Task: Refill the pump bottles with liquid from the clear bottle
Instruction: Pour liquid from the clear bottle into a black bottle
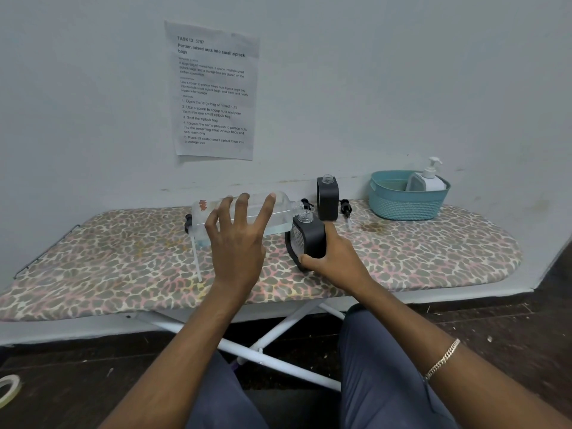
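My left hand (238, 239) holds the clear bottle (280, 212) on its side above the board, fingers wrapped over its top. Liquid lies along the bottle's lower half, and its open neck points right, just above the open mouth of a black pump bottle (312, 235). My right hand (332, 261) grips that black bottle from the right and tilts it toward the clear one. A second black pump bottle (328, 198) stands uncapped near the wall. Black pump heads with white tubes lie loose: one at the left (194, 246) and another at the right (346, 210).
Everything sits on an ironing board with a leopard-print cover (123, 261). A teal basket (405, 199) at the back right holds a white pump dispenser (430, 178) and a grey container. A printed sheet (213, 91) hangs on the wall. A tape roll (7, 388) lies on the floor.
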